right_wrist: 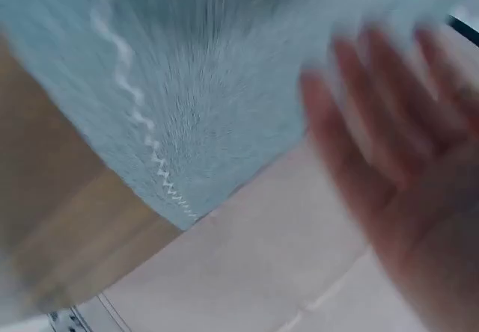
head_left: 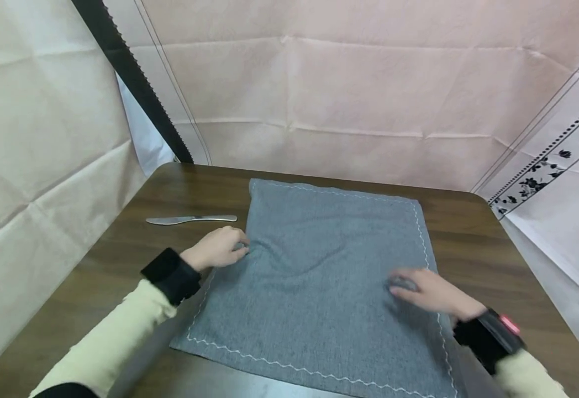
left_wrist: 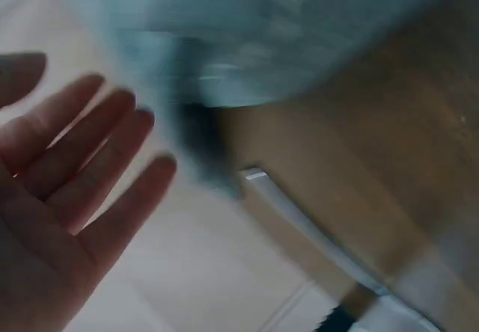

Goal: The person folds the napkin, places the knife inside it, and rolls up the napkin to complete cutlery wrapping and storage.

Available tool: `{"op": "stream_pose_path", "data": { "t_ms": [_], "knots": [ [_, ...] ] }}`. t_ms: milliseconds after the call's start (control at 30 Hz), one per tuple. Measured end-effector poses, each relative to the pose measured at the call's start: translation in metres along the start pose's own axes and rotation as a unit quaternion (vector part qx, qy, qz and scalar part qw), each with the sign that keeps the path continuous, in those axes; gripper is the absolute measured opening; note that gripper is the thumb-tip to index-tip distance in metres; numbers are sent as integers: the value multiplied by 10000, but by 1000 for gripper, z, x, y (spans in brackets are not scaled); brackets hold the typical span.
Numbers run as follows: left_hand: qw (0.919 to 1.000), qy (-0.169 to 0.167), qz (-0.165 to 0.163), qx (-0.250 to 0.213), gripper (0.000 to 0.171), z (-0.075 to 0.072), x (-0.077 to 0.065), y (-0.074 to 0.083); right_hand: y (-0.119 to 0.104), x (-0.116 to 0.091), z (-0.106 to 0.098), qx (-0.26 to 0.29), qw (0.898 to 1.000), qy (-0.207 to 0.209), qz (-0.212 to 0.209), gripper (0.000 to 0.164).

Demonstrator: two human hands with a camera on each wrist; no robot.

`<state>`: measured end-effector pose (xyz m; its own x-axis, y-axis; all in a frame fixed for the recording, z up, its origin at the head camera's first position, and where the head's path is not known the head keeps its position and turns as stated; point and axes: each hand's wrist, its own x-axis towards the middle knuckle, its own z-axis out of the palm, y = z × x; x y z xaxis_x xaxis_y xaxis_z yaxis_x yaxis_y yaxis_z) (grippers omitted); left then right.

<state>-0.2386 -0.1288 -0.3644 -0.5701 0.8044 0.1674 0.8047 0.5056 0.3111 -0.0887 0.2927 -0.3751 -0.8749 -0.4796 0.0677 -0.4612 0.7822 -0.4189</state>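
Note:
A grey-blue cloth [head_left: 319,309] with white zigzag stitching along its edges lies spread on the table, slightly wrinkled near its left side. My left hand [head_left: 217,247] is at the cloth's left edge, fingers loosely bent. In the left wrist view the fingers of that hand [left_wrist: 82,175] are spread, holding nothing, near a blurred fold of cloth [left_wrist: 299,40]. Over the right part of the cloth is my right hand [head_left: 431,290], blurred, with relaxed fingers; the right wrist view shows this hand [right_wrist: 404,145] empty beside the cloth [right_wrist: 209,115].
A silver table knife [head_left: 191,219] lies on the wooden table [head_left: 170,190] left of the cloth, beyond my left hand. Pale creased sheets [head_left: 344,88] hang behind and beside the table, with a dark strip [head_left: 140,83] at the left.

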Motion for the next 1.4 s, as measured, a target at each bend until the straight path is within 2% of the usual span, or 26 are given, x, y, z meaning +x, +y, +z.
{"op": "stream_pose_path", "data": {
  "t_ms": [67,133,200,267,367,433,533,600,667,767,833,900,1000,1033,1100,1133,1200,1267,1333,1400],
  "knots": [
    [9977,-209,-429,476,12,9,11,-15,13,22,3,-354,9972,30,656,44],
    [9954,-280,-630,669,12,18,21,-26,27,37,7,-542,9916,-20,1171,54],
    [9944,-134,-830,638,15,24,26,-34,39,46,12,-650,9854,-98,1568,60],
    [9939,25,-989,478,19,27,28,-40,48,51,16,-727,9816,-175,1756,64],
    [9943,56,-1027,290,25,28,26,-47,55,52,17,-797,9788,-300,1860,69],
    [9957,-171,-875,248,32,28,21,-49,58,51,15,-758,9788,-319,1878,72],
    [9934,-685,-738,551,43,26,12,-47,60,48,12,-662,9782,-343,1940,74],
    [9873,-1017,-768,949,47,24,8,-45,62,47,9,-629,9776,-351,1978,75],
    [9770,-1264,-946,1431,49,22,5,-41,64,45,8,-614,9769,-367,2011,76],
    [9630,-1499,-1265,1848,51,17,2,-37,67,43,6,-611,9768,-380,2019,78],
    [9579,-1500,-1463,1961,45,13,-1,-35,69,42,6,-652,9770,-399,1992,78],
    [9585,-1285,-1584,1991,35,8,0,-34,71,44,6,-653,9782,-398,1931,78],
    [9687,-595,-1406,1959,26,3,17,-36,75,47,2,-566,9796,-235,1915,79],
    [9727,-465,-1312,1860,23,3,25,-37,76,48,1,-485,9793,-178,1958,78],
    [9801,-575,-1212,1465,31,4,45,-36,77,52,0,-399,9768,-116,2099,78],
    [9819,-771,-1203,1245,41,6,55,-36,78,53,1,-397,9748,-121,2192,78],
    [9777,-1339,-1416,786,59,11,73,-35,78,57,3,-441,9693,-210,2412,80],
    [9649,-1812,-1804,603,71,15,85,-33,81,61,5,-599,9656,-334,2509,84],
    [9554,-1997,-2069,680,80,19,93,-34,82,65,5,-633,9624,-441,2604,87],
    [9491,-2043,-2263,786,87,20,96,-35,83,68,2,-581,9602,-521,2683,91]
  ]
}}
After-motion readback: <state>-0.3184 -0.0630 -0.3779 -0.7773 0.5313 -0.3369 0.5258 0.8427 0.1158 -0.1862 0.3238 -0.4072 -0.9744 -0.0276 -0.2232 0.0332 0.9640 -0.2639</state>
